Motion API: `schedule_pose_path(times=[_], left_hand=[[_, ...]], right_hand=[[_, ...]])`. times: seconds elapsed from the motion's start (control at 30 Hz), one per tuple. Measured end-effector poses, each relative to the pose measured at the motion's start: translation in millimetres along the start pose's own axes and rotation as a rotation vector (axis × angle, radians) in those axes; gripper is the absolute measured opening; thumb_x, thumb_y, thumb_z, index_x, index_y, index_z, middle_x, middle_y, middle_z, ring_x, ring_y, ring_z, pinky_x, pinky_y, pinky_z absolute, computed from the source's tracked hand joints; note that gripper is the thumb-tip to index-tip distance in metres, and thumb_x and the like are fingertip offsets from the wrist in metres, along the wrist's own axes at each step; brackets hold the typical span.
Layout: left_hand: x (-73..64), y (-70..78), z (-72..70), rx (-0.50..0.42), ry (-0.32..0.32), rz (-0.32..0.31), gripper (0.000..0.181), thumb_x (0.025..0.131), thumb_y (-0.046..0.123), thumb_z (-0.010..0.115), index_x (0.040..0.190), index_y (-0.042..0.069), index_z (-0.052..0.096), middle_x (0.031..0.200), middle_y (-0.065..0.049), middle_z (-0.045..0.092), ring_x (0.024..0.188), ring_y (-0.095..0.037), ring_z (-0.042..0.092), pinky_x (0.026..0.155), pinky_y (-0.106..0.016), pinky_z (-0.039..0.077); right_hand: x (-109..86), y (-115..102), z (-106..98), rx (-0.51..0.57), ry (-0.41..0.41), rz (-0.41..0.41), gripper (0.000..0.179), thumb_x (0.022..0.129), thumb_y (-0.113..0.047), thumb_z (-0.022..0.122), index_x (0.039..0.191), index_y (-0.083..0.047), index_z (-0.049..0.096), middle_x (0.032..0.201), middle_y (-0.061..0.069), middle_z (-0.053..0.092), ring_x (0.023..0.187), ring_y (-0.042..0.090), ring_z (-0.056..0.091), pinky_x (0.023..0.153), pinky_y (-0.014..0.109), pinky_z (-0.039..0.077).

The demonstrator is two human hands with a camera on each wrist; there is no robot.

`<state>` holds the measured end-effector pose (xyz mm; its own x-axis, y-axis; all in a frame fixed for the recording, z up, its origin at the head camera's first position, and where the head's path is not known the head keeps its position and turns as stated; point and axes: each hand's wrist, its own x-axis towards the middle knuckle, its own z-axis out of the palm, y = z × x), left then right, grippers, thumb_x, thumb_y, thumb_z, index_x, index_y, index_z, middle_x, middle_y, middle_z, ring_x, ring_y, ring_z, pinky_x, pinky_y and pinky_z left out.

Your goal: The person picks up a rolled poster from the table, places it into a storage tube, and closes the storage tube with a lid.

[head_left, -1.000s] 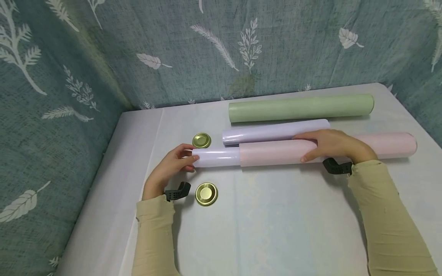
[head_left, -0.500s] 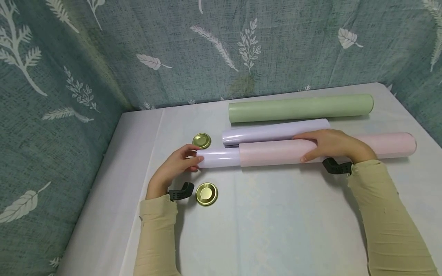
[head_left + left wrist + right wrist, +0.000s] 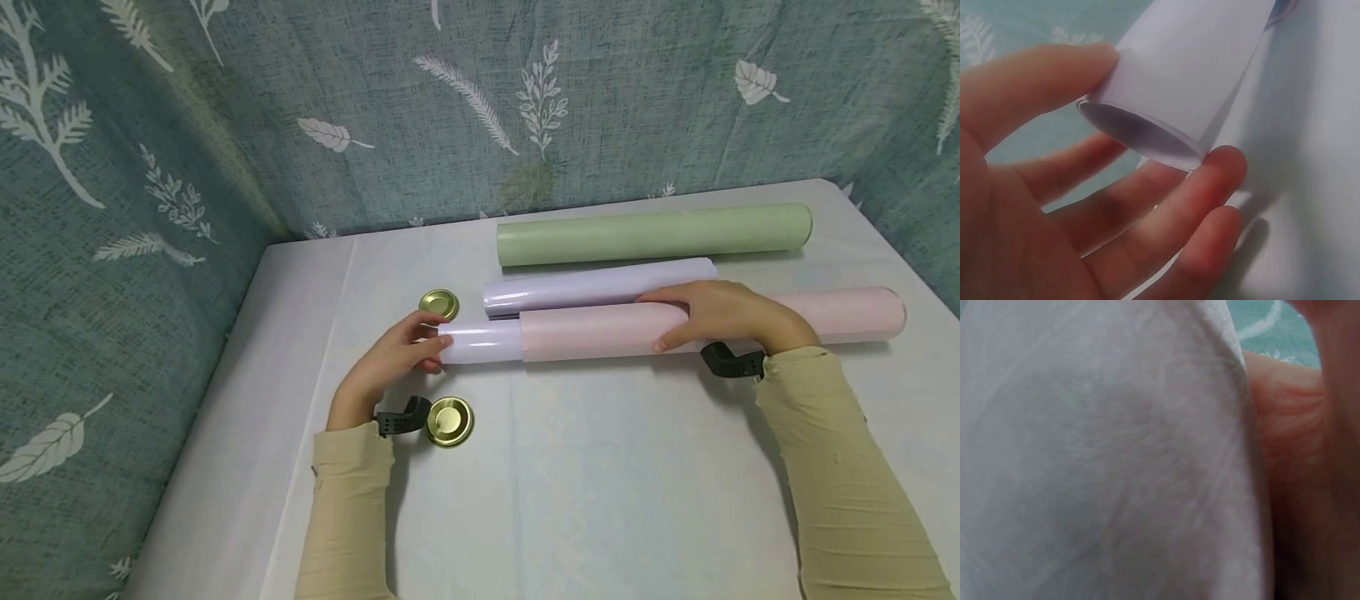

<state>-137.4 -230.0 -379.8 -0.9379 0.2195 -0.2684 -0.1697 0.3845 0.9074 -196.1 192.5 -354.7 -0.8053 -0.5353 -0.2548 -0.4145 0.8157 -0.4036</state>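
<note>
In the head view my left hand [image 3: 386, 362] holds the outer end of a glossy pale lavender paper roll [image 3: 482, 343] between thumb and fingers. The roll's other end is inside a long pink cardboard tube [image 3: 592, 332], so only a short length shows. Seen from the left wrist, the roll's open hollow end [image 3: 1147, 139] faces my palm, with the thumb [image 3: 1094, 62] on one side and fingertips at the opposite rim. My right hand [image 3: 723, 315] grips the pink tube around its middle from above. The tube's surface [image 3: 1104, 456] fills most of the right wrist view.
Behind the pink tube lies a second lavender roll [image 3: 577, 287], close to my right fingers. A green tube [image 3: 652, 236] is farther back. Two gold round lids sit at the left: one lid [image 3: 438, 303] behind my left fingers, another lid [image 3: 450, 422] beside my left wrist.
My left hand has moved to the right, pushing the lavender roll deeper into the pink tube, so less of it sticks out. The right hand and the tube have stayed put.
</note>
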Motion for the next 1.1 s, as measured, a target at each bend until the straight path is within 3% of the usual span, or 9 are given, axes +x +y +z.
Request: schedule_pose_path(times=[0.27,0.63,0.9,1.1], left_hand=[[2.0,3.6,5.9,-0.044,0.014,0.014,0.050,0.083,0.026,0.064,0.124,0.007,0.042,0.114,-0.012,0.050,0.085,-0.025,0.057,0.077,-0.036,0.049],[3.1,8.1,10.5,-0.020,-0.023,0.027,0.047,0.085,0.030,0.060,0.124,0.007,0.044,0.117,-0.010,0.050,0.091,-0.024,0.058,0.081,-0.038,0.047],[4.5,5.9,12.5,-0.050,0.027,0.066,0.042,0.085,0.025,0.062,0.121,0.010,0.048,0.118,-0.007,0.049,0.089,-0.024,0.058,0.080,-0.038,0.048],[5.2,7.3,13.8,-0.017,0.072,0.063,0.045,0.083,0.027,0.063,0.123,0.010,0.049,0.120,-0.002,0.050,0.090,-0.020,0.060,0.081,-0.033,0.047]], right_hand=[[-1.0,-0.3,-1.5,0.003,0.013,0.004,0.076,0.065,-0.060,0.067,0.130,-0.027,0.046,0.126,0.008,0.049,0.112,0.029,0.045,0.085,0.048,0.037],[-1.3,0.0,-1.5,0.006,0.008,0.002,0.077,0.065,-0.060,0.066,0.131,-0.027,0.045,0.128,0.009,0.048,0.114,0.030,0.044,0.086,0.049,0.036],[-0.2,-1.0,-1.2,0.005,-0.003,-0.002,0.077,0.066,-0.060,0.066,0.131,-0.025,0.045,0.127,0.008,0.049,0.113,0.030,0.044,0.085,0.049,0.037],[-0.2,0.8,-0.9,0.008,-0.002,-0.002,0.077,0.066,-0.059,0.067,0.131,-0.026,0.045,0.127,0.008,0.049,0.113,0.030,0.045,0.085,0.049,0.037]])
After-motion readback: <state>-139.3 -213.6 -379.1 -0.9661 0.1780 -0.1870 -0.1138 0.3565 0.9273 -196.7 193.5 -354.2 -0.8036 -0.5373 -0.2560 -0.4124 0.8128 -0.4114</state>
